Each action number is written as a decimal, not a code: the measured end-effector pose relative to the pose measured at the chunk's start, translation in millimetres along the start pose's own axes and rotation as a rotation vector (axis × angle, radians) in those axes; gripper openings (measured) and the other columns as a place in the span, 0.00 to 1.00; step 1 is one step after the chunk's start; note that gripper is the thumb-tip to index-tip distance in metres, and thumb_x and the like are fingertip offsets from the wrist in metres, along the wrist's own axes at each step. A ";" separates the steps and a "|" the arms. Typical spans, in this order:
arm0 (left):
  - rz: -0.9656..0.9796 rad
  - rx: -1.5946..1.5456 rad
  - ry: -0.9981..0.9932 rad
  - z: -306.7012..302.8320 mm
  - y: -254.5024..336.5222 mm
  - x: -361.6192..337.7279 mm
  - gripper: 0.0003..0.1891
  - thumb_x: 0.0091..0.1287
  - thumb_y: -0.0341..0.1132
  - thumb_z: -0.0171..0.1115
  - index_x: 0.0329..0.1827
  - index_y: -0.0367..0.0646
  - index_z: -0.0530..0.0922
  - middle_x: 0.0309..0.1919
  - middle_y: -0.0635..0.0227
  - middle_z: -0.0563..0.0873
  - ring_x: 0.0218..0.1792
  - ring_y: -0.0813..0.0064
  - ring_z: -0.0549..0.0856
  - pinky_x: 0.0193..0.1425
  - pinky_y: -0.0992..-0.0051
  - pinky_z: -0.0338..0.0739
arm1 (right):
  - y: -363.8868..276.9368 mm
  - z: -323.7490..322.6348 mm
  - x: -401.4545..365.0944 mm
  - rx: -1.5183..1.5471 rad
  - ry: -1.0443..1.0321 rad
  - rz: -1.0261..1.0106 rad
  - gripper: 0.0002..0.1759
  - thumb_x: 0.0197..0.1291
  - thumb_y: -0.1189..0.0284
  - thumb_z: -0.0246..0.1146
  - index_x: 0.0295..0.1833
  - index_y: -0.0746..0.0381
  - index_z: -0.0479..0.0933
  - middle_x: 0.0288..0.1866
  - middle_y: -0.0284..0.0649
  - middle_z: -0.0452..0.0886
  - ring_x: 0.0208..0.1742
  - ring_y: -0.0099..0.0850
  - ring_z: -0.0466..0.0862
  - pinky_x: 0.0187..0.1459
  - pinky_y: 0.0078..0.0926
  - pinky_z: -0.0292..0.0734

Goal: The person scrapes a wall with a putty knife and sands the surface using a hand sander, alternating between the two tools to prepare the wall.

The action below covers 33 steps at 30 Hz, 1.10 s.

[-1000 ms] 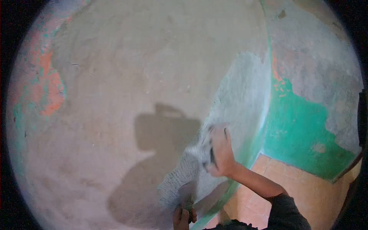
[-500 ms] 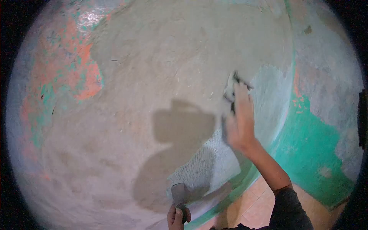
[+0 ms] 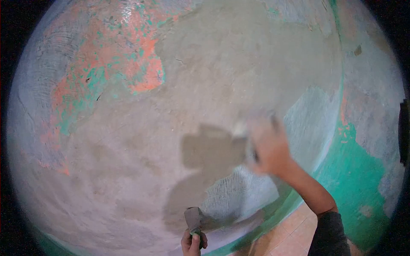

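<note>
My left hand (image 3: 194, 244), low in the view, is closed around the handle of a putty knife (image 3: 192, 218). Its grey, squarish blade points up in front of the wall (image 3: 128, 141), which carries a smooth grey-beige coat. Higher and to the right, my right hand (image 3: 270, 145) grips a trowel (image 3: 241, 128) against the coated surface. Motion smears both this hand and the tool, so the blade's outline is unclear. Just below lies a rough whitish patch (image 3: 228, 190) with ridged marks, and another pale patch (image 3: 314, 109) lies to the right of the hand.
Flaking orange and green paint (image 3: 147, 72) shows at upper left. Green paint (image 3: 352, 166) covers part of the adjoining wall at right. Pinkish floor tiles (image 3: 294, 230) lie below. A shadow (image 3: 205, 151) falls across the middle of the wall.
My right hand has swept downward with the trowel and is more blurred. The putty knife has tilted slightly left. The view has shifted, showing more of the wall's left side.
</note>
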<state>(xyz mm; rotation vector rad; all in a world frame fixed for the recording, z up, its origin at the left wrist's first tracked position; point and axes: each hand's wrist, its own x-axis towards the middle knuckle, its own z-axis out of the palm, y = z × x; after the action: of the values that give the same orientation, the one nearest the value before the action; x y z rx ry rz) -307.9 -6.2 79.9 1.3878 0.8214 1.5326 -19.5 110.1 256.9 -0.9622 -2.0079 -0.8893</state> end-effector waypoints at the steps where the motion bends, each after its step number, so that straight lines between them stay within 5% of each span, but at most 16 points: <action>1: 0.011 -0.011 -0.014 -6.7 -5.1 -1.6 0.17 0.77 0.48 0.49 0.38 0.43 0.72 0.17 0.74 0.66 0.15 0.84 0.63 0.18 0.79 0.58 | 17.2 -3.1 16.4 -0.024 0.175 0.144 0.44 0.55 0.51 0.61 0.72 0.68 0.60 0.72 0.57 0.64 0.75 0.52 0.60 0.70 0.63 0.48; 3: 0.013 -0.034 -0.026 -11.3 -5.9 -3.4 0.17 0.76 0.48 0.50 0.39 0.43 0.73 0.17 0.74 0.67 0.15 0.83 0.62 0.19 0.79 0.58 | 19.1 -0.3 29.9 -0.092 0.378 0.337 0.46 0.53 0.46 0.62 0.72 0.62 0.63 0.72 0.51 0.66 0.75 0.47 0.62 0.71 0.60 0.49; 6: -0.005 -0.052 0.010 -14.5 4.1 -2.8 0.16 0.77 0.48 0.50 0.40 0.43 0.73 0.19 0.74 0.68 0.15 0.83 0.62 0.19 0.79 0.58 | -37.2 -2.7 18.4 0.069 -0.179 -0.200 0.42 0.49 0.56 0.63 0.68 0.67 0.65 0.70 0.55 0.67 0.73 0.53 0.63 0.70 0.61 0.51; 8: -0.037 -0.034 0.068 -14.4 13.9 -1.9 0.15 0.77 0.46 0.49 0.40 0.43 0.73 0.19 0.74 0.68 0.16 0.84 0.62 0.19 0.79 0.59 | -36.2 -7.7 28.4 0.029 -0.026 -0.109 0.42 0.50 0.51 0.64 0.67 0.66 0.67 0.69 0.54 0.68 0.72 0.51 0.65 0.70 0.64 0.49; 10: -0.021 -0.060 0.022 -31.4 9.3 -2.3 0.15 0.77 0.46 0.49 0.41 0.43 0.73 0.20 0.74 0.70 0.16 0.84 0.63 0.19 0.79 0.59 | -13.2 -18.8 52.9 -0.213 0.198 0.211 0.42 0.50 0.44 0.64 0.63 0.64 0.73 0.64 0.51 0.73 0.71 0.47 0.68 0.69 0.65 0.51; 13: -0.041 -0.083 -0.027 -48.4 13.4 -4.2 0.15 0.77 0.46 0.49 0.41 0.43 0.73 0.20 0.73 0.71 0.17 0.84 0.64 0.20 0.79 0.59 | -35.2 1.9 52.9 -0.154 0.257 0.203 0.44 0.51 0.42 0.63 0.65 0.63 0.70 0.69 0.50 0.69 0.73 0.42 0.67 0.69 0.65 0.48; 15: -0.055 -0.076 -0.036 -60.3 21.7 -3.0 0.15 0.77 0.46 0.48 0.41 0.43 0.73 0.20 0.73 0.72 0.17 0.84 0.65 0.20 0.79 0.60 | -72.5 11.1 34.4 -0.034 0.019 -0.087 0.45 0.53 0.45 0.62 0.68 0.65 0.65 0.70 0.52 0.67 0.73 0.46 0.65 0.70 0.67 0.46; 18: -0.087 -0.072 -0.034 -79.1 27.0 -6.5 0.16 0.77 0.47 0.48 0.40 0.43 0.74 0.20 0.73 0.72 0.17 0.84 0.65 0.21 0.79 0.61 | -57.1 3.3 60.2 -0.108 0.090 -0.023 0.44 0.54 0.46 0.62 0.68 0.65 0.65 0.69 0.52 0.70 0.72 0.46 0.67 0.69 0.69 0.47; 20: -0.117 -0.073 -0.060 -94.6 25.8 -12.2 0.16 0.77 0.46 0.48 0.39 0.44 0.74 0.20 0.73 0.72 0.17 0.84 0.65 0.21 0.79 0.61 | -33.3 -11.9 94.7 -0.125 0.452 0.298 0.45 0.51 0.45 0.63 0.68 0.64 0.67 0.68 0.49 0.71 0.71 0.42 0.69 0.68 0.68 0.49; 23: -0.153 -0.074 -0.126 -112.7 21.3 -15.8 0.16 0.77 0.47 0.48 0.38 0.44 0.73 0.21 0.73 0.73 0.17 0.83 0.65 0.22 0.78 0.63 | -96.1 4.4 97.8 -0.045 0.433 0.208 0.42 0.61 0.46 0.53 0.72 0.64 0.62 0.72 0.51 0.67 0.73 0.46 0.67 0.69 0.69 0.45; 25: -0.222 -0.118 -0.118 -123.4 5.2 -19.3 0.16 0.77 0.47 0.48 0.42 0.43 0.76 0.22 0.73 0.73 0.18 0.84 0.65 0.23 0.78 0.63 | -122.4 18.5 72.7 -0.137 0.169 -0.055 0.43 0.61 0.50 0.53 0.75 0.66 0.56 0.74 0.52 0.62 0.75 0.49 0.62 0.71 0.65 0.43; 27: -0.269 -0.136 -0.110 -139.4 6.6 -26.8 0.17 0.77 0.47 0.48 0.49 0.41 0.77 0.23 0.74 0.73 0.19 0.84 0.66 0.24 0.79 0.63 | -130.1 5.1 84.7 -0.172 -0.015 0.140 0.44 0.60 0.51 0.55 0.75 0.66 0.55 0.75 0.54 0.61 0.76 0.50 0.60 0.72 0.63 0.43; 30: -0.290 -0.143 -0.121 -149.2 15.3 -32.9 0.20 0.77 0.45 0.49 0.58 0.39 0.76 0.24 0.76 0.73 0.20 0.85 0.66 0.25 0.80 0.64 | -94.0 -3.1 121.6 -0.172 0.446 0.423 0.45 0.55 0.48 0.60 0.71 0.66 0.61 0.74 0.50 0.64 0.74 0.43 0.64 0.69 0.68 0.44; 33: -0.315 -0.118 -0.154 -167.3 11.8 -30.8 0.21 0.77 0.44 0.49 0.63 0.37 0.74 0.24 0.76 0.73 0.21 0.86 0.66 0.26 0.80 0.64 | -186.0 23.9 89.5 -0.028 0.172 0.038 0.43 0.58 0.51 0.59 0.72 0.68 0.59 0.74 0.54 0.63 0.74 0.46 0.64 0.70 0.65 0.44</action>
<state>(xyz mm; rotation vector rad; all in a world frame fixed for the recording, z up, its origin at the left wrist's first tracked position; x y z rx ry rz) -475.1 -24.7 52.3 1.2089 0.7981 1.1973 -222.9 69.6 269.1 -0.9053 -1.8308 -0.9489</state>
